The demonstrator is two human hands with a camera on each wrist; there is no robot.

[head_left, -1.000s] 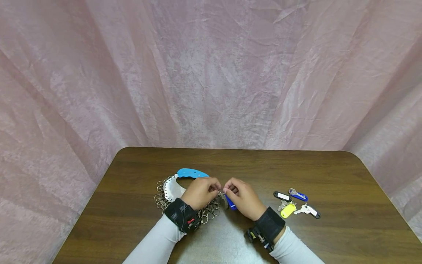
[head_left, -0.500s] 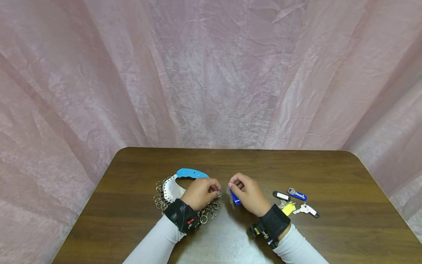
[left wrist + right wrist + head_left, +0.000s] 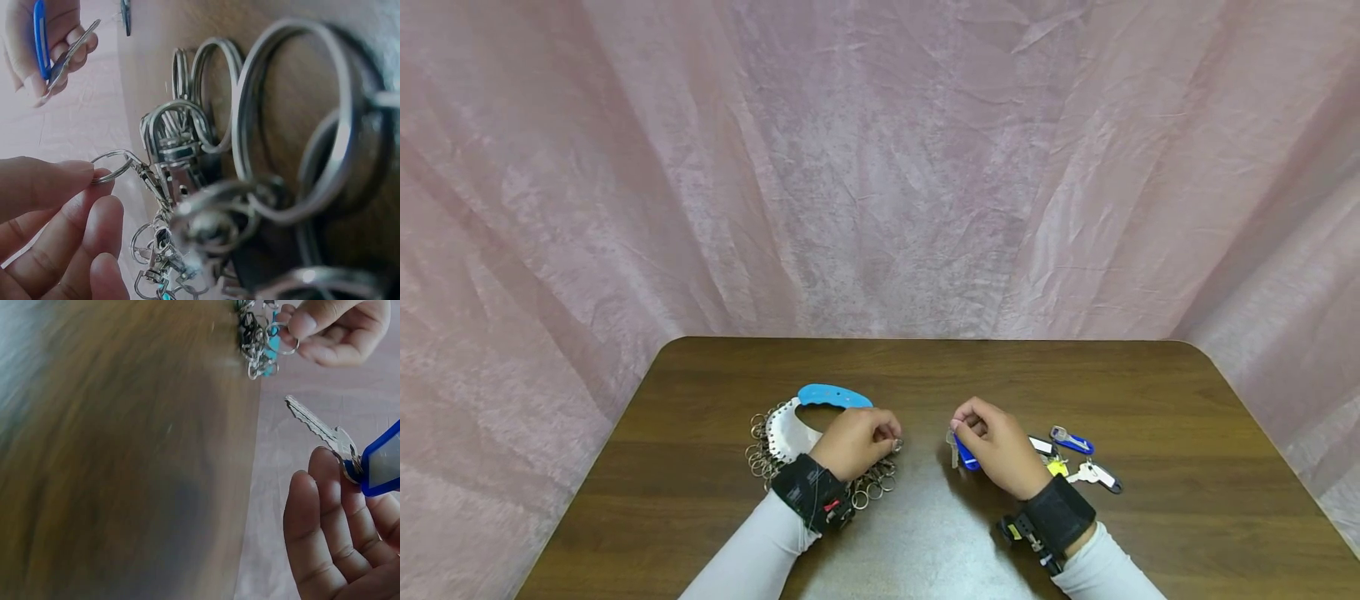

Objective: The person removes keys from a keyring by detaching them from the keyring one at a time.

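A white curved key holder [image 3: 787, 435] with a light blue handle [image 3: 835, 395] lies left of centre on the table, several metal rings hanging along its edge. My left hand [image 3: 859, 442] lies over its right part and covers some of it. Between thumb and forefinger it pinches a split ring [image 3: 119, 174], which hangs from a small swivel clasp [image 3: 152, 182]. To the right, my right hand [image 3: 1002, 452] holds a blue key tag [image 3: 382, 462] with a silver key [image 3: 314, 424] on it. The key points toward the left hand, apart from the ring.
Beyond my right hand lie another blue key tag [image 3: 1073, 442], a yellow tag [image 3: 1057, 469] and black tags with white labels, one with a key [image 3: 1085, 472]. The brown table [image 3: 925, 367] ends at a pink curtain [image 3: 880, 208].
My right hand has moved right, away from the left hand, carrying the blue key tag and key toward the other tags. My left hand has stayed at the split ring.
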